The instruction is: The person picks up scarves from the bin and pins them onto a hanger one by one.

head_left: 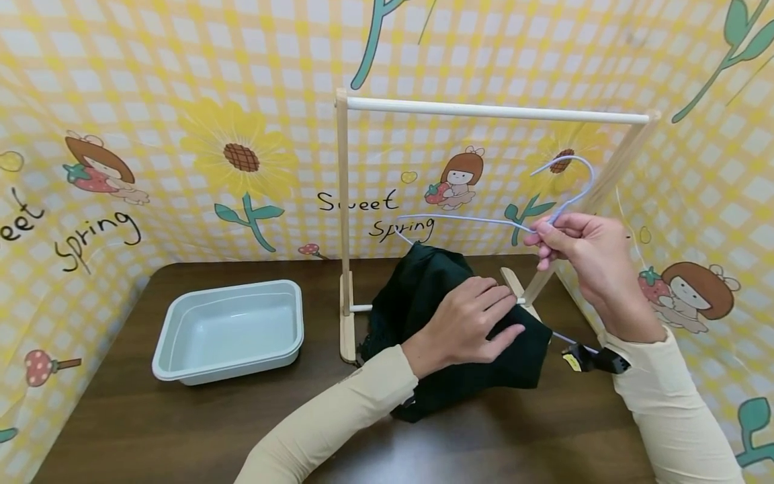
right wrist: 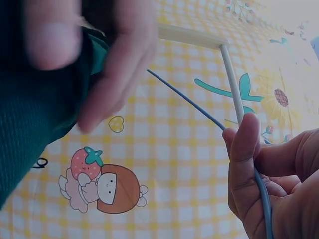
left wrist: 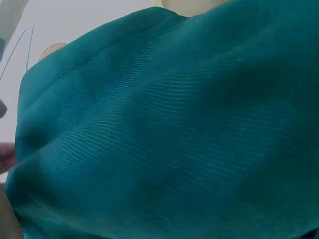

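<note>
I am looking down on a dark brown wooden table (head_left: 181,430) walled in by yellow checked backdrop with sunflowers and cartoon girls. My right hand (head_left: 589,259) is raised above the table's far right part, its fingertips pinching the neck of a thin pale-blue wire clothes hanger (head_left: 484,220), whose hook curls upward and whose one arm runs left into a dark green ribbed fabric garment (head_left: 447,316). That garment is heaped just right of the table's middle, at the foot of a light wooden clothes rack (head_left: 342,202) with a white top rail, standing toward the far edge. My left hand (head_left: 465,326) lies on top of the cloth with its fingers mostly straight and lightly spread, pressing it down; from the left wrist view I see only ribbed green cloth filling the frame. I judge the garment soft, limp and light, likely to slide off the slick wire, so it is best gathered at a shoulder or collar edge; the hanger seems springy and best held at the neck. An empty pale grey plastic tub (head_left: 230,333) sits toward the left edge.
</note>
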Motion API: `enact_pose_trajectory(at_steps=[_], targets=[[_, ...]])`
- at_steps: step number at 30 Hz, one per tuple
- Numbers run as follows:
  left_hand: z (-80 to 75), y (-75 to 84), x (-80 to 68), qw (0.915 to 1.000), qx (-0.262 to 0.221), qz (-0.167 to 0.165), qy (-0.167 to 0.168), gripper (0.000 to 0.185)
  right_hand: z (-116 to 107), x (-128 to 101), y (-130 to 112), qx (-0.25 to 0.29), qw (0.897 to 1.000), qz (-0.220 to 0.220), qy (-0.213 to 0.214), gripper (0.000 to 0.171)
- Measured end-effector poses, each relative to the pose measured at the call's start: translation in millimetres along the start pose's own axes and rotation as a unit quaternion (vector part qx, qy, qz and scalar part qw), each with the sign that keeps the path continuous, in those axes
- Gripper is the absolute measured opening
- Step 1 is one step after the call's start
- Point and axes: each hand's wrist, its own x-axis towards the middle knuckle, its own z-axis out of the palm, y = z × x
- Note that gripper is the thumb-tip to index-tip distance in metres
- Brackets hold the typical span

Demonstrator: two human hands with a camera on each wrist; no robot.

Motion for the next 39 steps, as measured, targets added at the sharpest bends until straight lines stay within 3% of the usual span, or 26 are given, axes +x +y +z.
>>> enact_pose_trajectory(at_steps=[7,12,24,31,39], targets=[[5.0,-4.2,-5.7,0.9987,0.003,0.023,-0.046,0.031,-1.2,-3.8,-1.4,-0.012,1.0,-0.005,0.007,0.011],[6.1,-5.5,-6.3,0.9994,-0.006,0.023,-0.026,0.022,-2.4,-5.4,1.8,-0.011,1.0,-0.009,-0.007,0.011],[2.6,-8.1,-4.9,0.9932,-0.116,0.006,-0.005,0.021,-0.2,-8.0,4.9,-0.02,1.0,0.01,-0.014,0.014],[-3.0,-8.7,0.1,0.9805,-0.191,-0.049,0.002,0.021,2.9,-9.0,4.7,-0.034,0.999,0.001,-0.025,0.013],[-12.1,-9.5,16.7,0.9626,-0.207,-0.161,0.068,0.012,13.4,-8.9,0.6,-0.052,0.998,0.002,-0.046,0.013]])
